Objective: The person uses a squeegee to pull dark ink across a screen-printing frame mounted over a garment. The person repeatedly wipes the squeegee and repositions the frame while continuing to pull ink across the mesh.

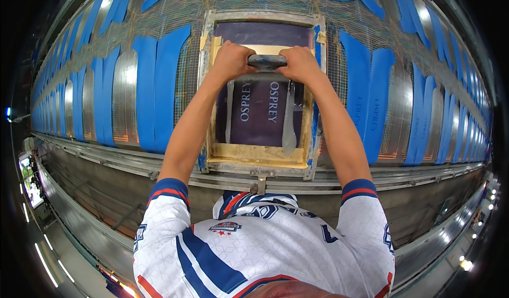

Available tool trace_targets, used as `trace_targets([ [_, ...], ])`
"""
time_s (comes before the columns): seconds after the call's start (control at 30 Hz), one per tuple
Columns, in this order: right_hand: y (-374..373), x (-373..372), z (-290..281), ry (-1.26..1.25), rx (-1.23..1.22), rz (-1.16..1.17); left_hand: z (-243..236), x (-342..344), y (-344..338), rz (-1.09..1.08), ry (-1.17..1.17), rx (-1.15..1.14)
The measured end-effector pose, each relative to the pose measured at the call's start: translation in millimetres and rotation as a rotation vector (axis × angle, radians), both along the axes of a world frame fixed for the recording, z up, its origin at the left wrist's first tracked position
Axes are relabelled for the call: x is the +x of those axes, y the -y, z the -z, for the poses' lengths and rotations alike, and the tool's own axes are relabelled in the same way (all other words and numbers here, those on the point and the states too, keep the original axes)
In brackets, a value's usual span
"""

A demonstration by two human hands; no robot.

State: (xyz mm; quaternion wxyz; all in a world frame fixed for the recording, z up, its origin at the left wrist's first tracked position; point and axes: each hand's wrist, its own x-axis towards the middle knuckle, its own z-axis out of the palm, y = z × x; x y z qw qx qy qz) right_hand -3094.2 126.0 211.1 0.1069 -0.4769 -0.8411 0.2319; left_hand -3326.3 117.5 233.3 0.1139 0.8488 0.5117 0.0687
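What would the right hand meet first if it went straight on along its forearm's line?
Most likely the far bar of the frame, beyond the dark panel. The right hand, gripping the dark handle, might instead pass over that bar, since its height is unclear.

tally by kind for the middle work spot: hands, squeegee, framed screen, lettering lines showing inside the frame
hands: 2 (left hand, right hand)
squeegee: 1
framed screen: 1
lettering lines: 2
total: 6

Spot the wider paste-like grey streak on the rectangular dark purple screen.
The right-hand long grey streak: its lower end broadens, unlike the thin left-hand grey streak.
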Motion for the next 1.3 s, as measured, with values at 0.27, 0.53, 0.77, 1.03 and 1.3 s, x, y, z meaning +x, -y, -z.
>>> trace_targets([
  [0.27,180,8,-1,-0.101,0.026,-0.099,1,1,186,0.026,0.112,-0.029],
  [0.53,77,3,-14,-0.051,0.049,-0.045,-9,-4,78,0.053,-0.021,0.019],
  [0.77,-23,-10,-18,0.017,-0.121,0.056,7,-12,-24,0.020,-0.028,0.028],
  [1.03,22,1,-6,-0.061,-0.078,0.021,8,-3,22,0.006,0.050,0.012],
  [1.3,191,3,-28,-0.135,-0.146,-0.066,12,-4,217,-0.024,0.198,0.175],
])
